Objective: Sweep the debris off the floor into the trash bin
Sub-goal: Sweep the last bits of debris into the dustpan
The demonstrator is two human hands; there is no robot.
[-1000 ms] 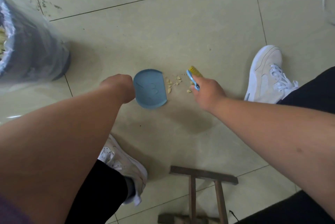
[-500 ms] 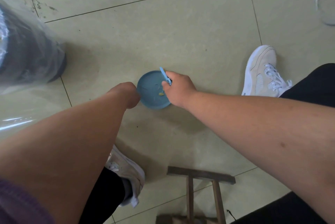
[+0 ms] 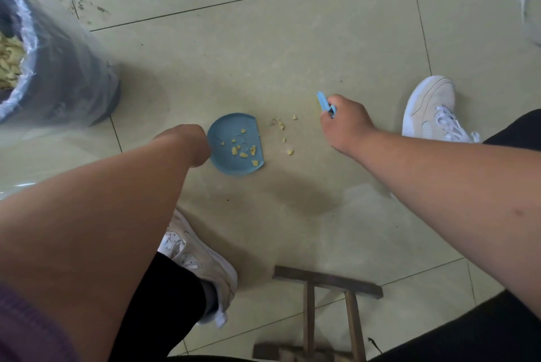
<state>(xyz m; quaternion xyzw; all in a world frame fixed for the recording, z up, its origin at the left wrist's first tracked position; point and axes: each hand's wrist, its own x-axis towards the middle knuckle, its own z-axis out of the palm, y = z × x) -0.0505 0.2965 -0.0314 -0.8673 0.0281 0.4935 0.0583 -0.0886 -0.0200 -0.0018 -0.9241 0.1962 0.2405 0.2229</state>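
Note:
A small blue dustpan (image 3: 225, 153) lies flat on the tiled floor with several yellow crumbs on it. My left hand (image 3: 187, 142) grips its left end; the handle is hidden by my fist. Several more yellow crumbs (image 3: 281, 127) are scattered on the floor just right of the pan's straight edge. My right hand (image 3: 344, 124) holds a small blue brush (image 3: 324, 104) to the right of those crumbs. A dark trash bin (image 3: 58, 69) lined with a clear bag stands at the far left, with yellowish scraps inside.
My two white shoes rest on the floor, one (image 3: 430, 110) at the right and one (image 3: 199, 262) below the pan. A wooden stool frame (image 3: 328, 285) stands at the bottom centre. Dark grit (image 3: 76, 1) marks the tiles behind the bin.
My right hand swept the brush left onto the dustpan, then drew back right. Crumbs now lie on the pan and a few sit on the floor beside it.

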